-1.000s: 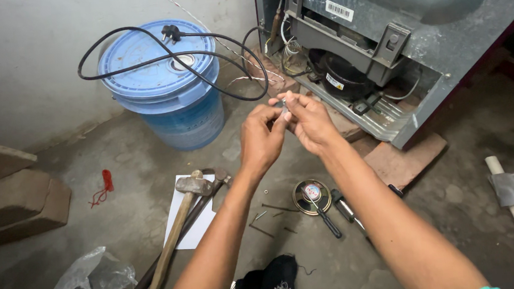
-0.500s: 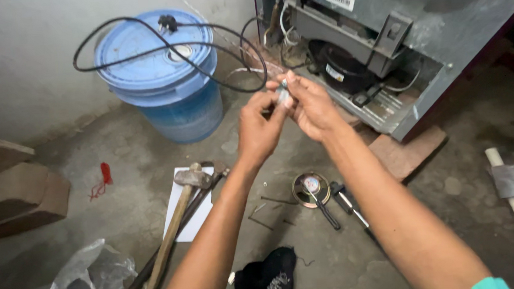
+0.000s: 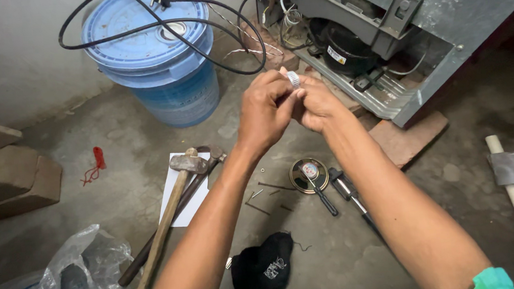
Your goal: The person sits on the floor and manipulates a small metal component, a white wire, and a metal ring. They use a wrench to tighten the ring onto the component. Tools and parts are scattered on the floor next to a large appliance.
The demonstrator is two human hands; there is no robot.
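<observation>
Both hands meet mid-scene: left hand (image 3: pixel 268 110) and right hand (image 3: pixel 317 104) pinch a small ribbed white roll (image 3: pixel 293 79) between fingertips. Beyond, a smooth blue plastic bucket (image 3: pixel 160 79); nearer, a wooden-handled hammer (image 3: pixel 170 212) on rough concrete.

— Item one, the left hand (image 3: pixel 268 110): what does the person wear on it?
— Nothing. Hand and forearm are bare along the whole length in view; no glove, ring, watch or sleeve shows.
— Item two, the right hand (image 3: pixel 318 103)?
— Likewise bare, fingers and forearm uncovered.
— Any clothing listed at all?
— One entry: a teal sleeve edge (image 3: pixel 492 280) at the bottom corner, on the person's right upper arm. Little of it shows.
</observation>
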